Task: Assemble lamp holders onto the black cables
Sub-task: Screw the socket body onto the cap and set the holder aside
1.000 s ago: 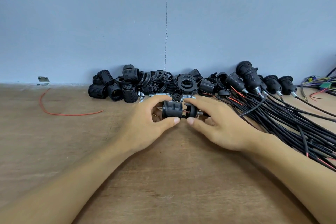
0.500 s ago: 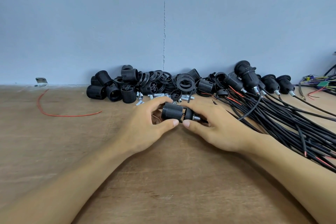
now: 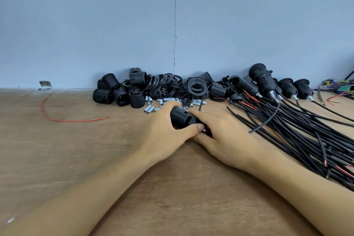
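Between your hands: barrel (image 3: 181,119) meets base (image 3: 207,132), apart before; tighten next.
Grip: left hand (image 3: 162,132) clasps barrel, right hand (image 3: 225,136) pinches base.

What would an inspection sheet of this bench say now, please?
Surface: wooden bench.
Job's things: holder between both hands; loose holders and rings piled by the wall; finished holders at right.
Clutter: metal sleeves; red wire at left.
Grippers: left hand grips the holder; right hand grips its other end.
Cables: black cables fanned at right.
Surroundings: blue wall; coloured wires far right.
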